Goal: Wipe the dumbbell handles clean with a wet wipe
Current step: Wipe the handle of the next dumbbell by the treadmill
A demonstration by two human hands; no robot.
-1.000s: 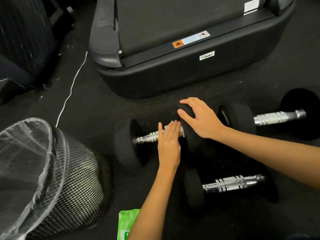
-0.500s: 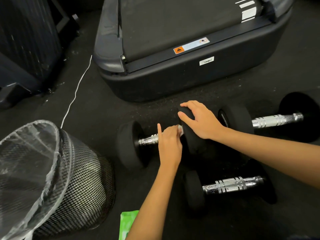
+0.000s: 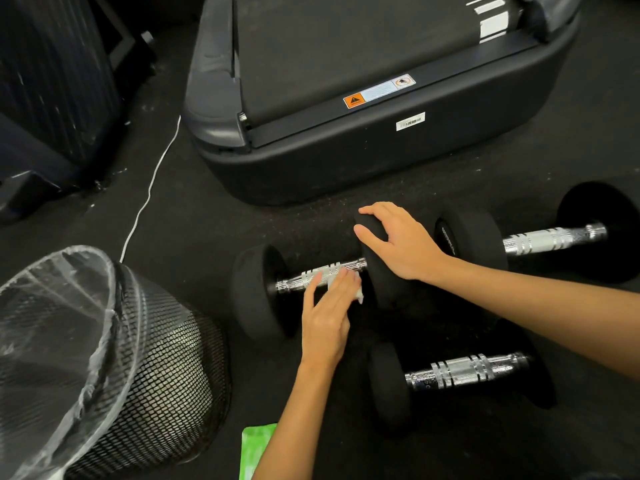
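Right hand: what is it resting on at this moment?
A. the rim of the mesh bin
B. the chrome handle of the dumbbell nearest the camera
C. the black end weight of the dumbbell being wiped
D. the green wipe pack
C. The right hand lies over the black end weight of that dumbbell, thumb on its near face, while the left hand presses the white wipe to its chrome handle.
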